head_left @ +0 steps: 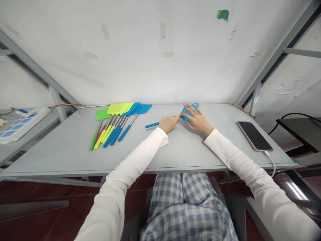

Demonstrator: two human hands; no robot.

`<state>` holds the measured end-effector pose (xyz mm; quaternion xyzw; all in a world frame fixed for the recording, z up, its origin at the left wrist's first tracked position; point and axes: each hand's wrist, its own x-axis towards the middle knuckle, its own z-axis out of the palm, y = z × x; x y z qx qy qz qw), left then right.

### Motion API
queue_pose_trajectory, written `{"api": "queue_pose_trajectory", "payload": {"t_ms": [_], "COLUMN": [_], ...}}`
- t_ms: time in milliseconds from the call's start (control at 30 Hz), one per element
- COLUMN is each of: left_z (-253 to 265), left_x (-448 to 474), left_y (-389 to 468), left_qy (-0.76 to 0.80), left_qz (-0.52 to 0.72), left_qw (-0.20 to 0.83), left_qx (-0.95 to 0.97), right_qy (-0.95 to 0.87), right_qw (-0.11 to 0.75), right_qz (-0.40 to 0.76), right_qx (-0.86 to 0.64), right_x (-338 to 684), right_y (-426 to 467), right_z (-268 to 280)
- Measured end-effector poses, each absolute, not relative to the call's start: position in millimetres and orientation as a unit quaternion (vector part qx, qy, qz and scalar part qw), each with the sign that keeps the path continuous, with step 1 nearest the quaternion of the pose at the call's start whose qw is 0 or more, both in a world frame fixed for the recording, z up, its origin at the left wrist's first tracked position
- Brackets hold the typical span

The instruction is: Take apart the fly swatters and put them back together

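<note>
Far left: a white case (27,121) with blue panels lies on a neighbouring surface, beyond the metal frame (57,102).
Left of centre: a row of fly swatters (117,108) overlaps on the grey bench (62,157), heads toward the pale wall (130,60), handles toward the near edge; green comes first, then a red handle, then yellow, then blue.
Mid-bench: a single blue swatter (151,125) lies apart from the row, its handle pointing left, its mesh head at the right near the wall.
Left hand (170,124): curled closed over the shaft of that swatter, index finger stretched toward the base of the head.
Right hand (197,119): opened out, palm down, fingers spread across the mesh and touching it.
High on the wall: a green scrap (222,14) clings.
Right end: a dark-screened phone (254,136) lies on the bench, a white cable (271,159) plugged into its near end.
</note>
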<state>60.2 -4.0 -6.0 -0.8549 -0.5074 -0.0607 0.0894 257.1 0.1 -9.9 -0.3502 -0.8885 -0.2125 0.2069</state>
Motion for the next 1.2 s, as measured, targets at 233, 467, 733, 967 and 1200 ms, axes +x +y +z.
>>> {"api": "queue_pose_trajectory", "payload": {"t_ms": [233, 467, 733, 967, 1200], "left_z": [-10.7, -13.2, -10.6, -13.2, -9.3], "left_x": [75.7, 76.8, 66.3, 68.7, 75.8], "left_y": [-10.4, -7.0, -8.3, -2.2, -6.4], "left_qy": [-0.498, -0.504, -0.517, -0.506, -0.502], "left_qz": [-0.073, -0.102, -0.091, -0.113, -0.129], "left_qw": [0.079, 0.074, 0.09, 0.098, 0.05], "left_qx": [-0.86, -0.855, -0.846, -0.85, -0.854], "right_qy": [-0.853, -0.828, -0.886, -0.863, -0.835], "right_qw": [0.204, 0.206, 0.205, 0.215, 0.244], "right_qz": [-0.243, -0.261, -0.173, -0.188, -0.243], "right_qx": [-0.414, -0.452, -0.378, -0.417, -0.429], "right_x": [256.0, 250.8, 253.1, 253.8, 248.5], "right_y": [4.4, 6.2, -6.9, -4.3, 4.2], "right_z": [-11.1, -22.2, -17.1, -14.0, -20.2]}}
